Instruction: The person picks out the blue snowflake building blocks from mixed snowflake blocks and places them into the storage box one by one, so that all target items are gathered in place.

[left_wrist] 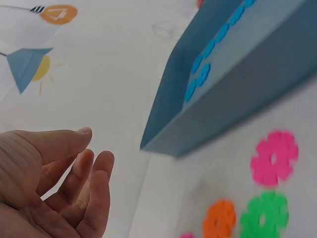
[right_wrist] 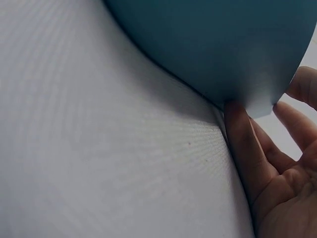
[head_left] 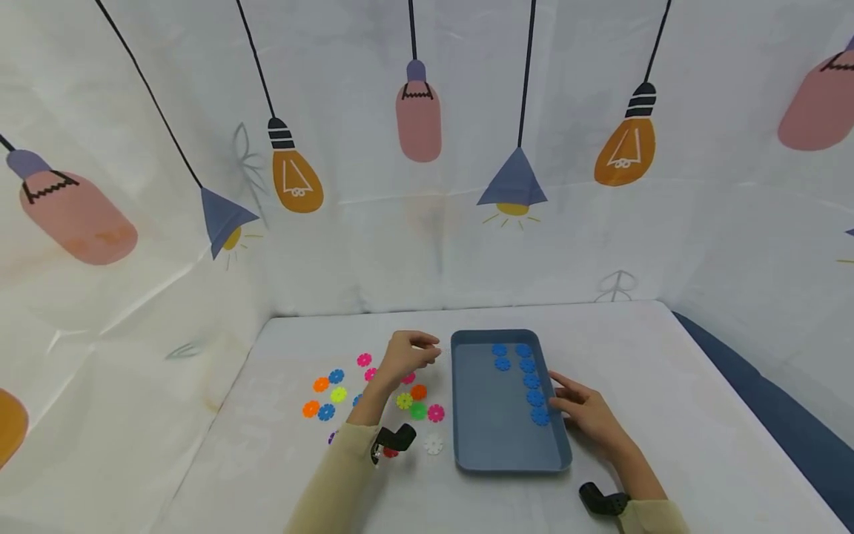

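Observation:
A grey-blue tray [head_left: 494,437] lies on the table with several blue flower-shaped plastic discs [head_left: 531,380] in it. Most of these form a column along its right side, and two sit at the top to the left of it. My right hand [head_left: 590,415] holds the tray's right edge, fingers against the outer wall and a fingertip low by the tabletop in the right wrist view. Just left of the tray's far left corner, my left hand [head_left: 408,354] hovers with loosely bent fingers. Nothing shows between its thumb and fingers [left_wrist: 96,198] in the left wrist view.
Loose flower discs in several colours lie left of the tray, among them a green disc [head_left: 418,411], a pink disc [head_left: 436,413] and a white disc [head_left: 434,444]. The left forearm covers some. A lamp-patterned sheet [head_left: 373,245] hangs behind the white table [head_left: 614,334].

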`<state>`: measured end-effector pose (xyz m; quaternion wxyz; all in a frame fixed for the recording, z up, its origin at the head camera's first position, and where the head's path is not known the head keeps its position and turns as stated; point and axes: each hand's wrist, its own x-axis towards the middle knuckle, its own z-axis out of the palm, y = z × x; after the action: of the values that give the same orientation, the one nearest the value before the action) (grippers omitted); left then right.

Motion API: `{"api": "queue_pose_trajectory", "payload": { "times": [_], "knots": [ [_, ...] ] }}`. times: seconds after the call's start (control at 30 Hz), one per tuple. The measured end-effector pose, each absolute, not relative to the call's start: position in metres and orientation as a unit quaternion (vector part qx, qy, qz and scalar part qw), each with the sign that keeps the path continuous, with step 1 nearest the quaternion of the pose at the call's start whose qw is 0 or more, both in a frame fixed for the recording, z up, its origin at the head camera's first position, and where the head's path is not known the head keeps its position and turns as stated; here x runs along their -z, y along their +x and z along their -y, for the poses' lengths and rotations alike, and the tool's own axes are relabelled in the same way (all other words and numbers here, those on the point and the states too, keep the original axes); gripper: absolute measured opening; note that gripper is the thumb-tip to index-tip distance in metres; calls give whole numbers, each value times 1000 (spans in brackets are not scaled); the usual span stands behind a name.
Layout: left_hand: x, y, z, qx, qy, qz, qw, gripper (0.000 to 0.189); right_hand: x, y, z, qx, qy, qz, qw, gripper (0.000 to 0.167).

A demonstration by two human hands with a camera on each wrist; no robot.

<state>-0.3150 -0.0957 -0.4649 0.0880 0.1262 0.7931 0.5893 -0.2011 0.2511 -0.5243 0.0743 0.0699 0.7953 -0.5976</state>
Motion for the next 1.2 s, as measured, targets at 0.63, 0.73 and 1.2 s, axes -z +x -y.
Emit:
{"api": "queue_pose_trajectory", "payload": {
  "times": [0.63, 0.73, 1.2],
  "knots": [
    [493, -276, 227, -501, 15, -865, 37, 20, 525, -202, -248, 593, 75, -797, 79, 63],
    [500, -269, 249, -475, 11, -879, 30, 19, 526, -202, -248, 592, 73, -799, 77, 63],
    [518, -253, 303, -421, -22, -906, 42, 28, 525, -201, -246, 584, 79, -805, 74, 63]
  ]
}}
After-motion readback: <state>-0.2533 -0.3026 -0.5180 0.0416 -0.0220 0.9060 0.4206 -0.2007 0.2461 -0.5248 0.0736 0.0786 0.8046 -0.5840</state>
